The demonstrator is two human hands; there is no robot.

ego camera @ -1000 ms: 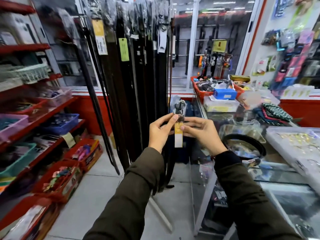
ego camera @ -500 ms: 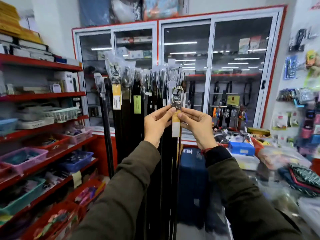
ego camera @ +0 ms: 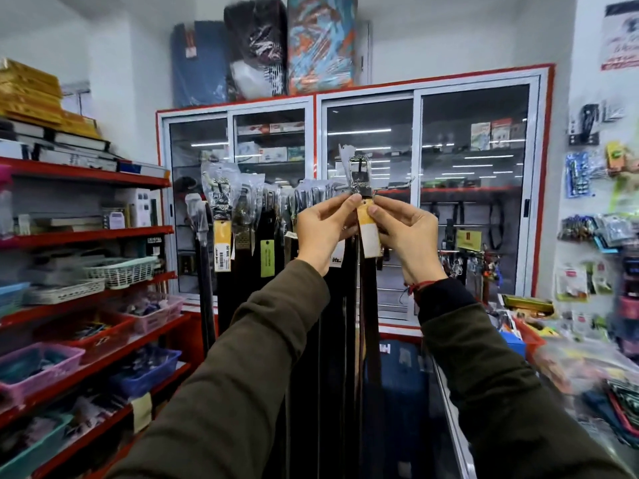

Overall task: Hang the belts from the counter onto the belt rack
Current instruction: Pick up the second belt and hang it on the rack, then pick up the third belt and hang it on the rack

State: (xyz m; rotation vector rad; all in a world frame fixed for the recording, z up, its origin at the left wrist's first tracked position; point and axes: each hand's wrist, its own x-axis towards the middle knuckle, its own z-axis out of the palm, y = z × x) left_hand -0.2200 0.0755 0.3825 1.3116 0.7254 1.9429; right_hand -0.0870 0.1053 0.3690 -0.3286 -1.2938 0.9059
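Both arms are raised and extended forward, forearms converging. The left hand (ego camera: 323, 229) and right hand (ego camera: 408, 236) meet at head height, fingertips pinched on the top of a dark belt (ego camera: 368, 288) just below its metal buckle (ego camera: 359, 176), which stands upright at the belt rack (ego camera: 394, 186). The strap hangs straight down beside the belts already hung (ego camera: 262, 236).
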